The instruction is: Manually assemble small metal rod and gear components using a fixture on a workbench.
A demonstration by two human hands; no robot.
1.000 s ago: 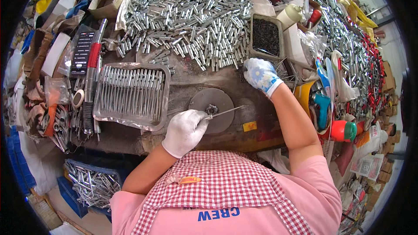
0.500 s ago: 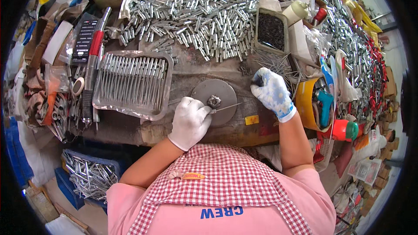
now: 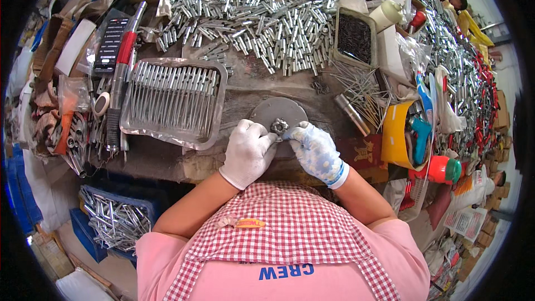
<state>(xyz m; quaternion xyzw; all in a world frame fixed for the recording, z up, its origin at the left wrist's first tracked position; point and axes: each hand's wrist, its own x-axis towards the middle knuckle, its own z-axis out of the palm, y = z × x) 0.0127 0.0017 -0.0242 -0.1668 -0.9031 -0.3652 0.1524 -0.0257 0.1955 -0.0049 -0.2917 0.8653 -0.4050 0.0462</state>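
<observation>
My left hand (image 3: 248,153), in a white glove, is closed in a pinch at the near edge of a round grey disc (image 3: 278,108). The thin metal rod seen in it earlier is now almost wholly hidden by the fingers. My right hand (image 3: 319,155), in a blue-patterned white glove, is pinched close beside it, fingertips nearly meeting the left ones. What the right fingers hold is too small and covered to make out. Just beyond the fingertips, a small knobby metal piece (image 3: 279,126) sits on the disc.
A foil-like tray (image 3: 216,128) of handled rods stands at left. Beyond lies a heap of metal tubes (image 3: 267,17). At right are a bin of dark screws (image 3: 355,36), loose thin rods (image 3: 365,92), a metal cylinder (image 3: 352,114) and a yellow container (image 3: 397,136).
My right hand has come left and nearer, from beside the loose rods to my left hand. A metal cylinder now shows where it was. The rod in my left hand is now mostly covered.
</observation>
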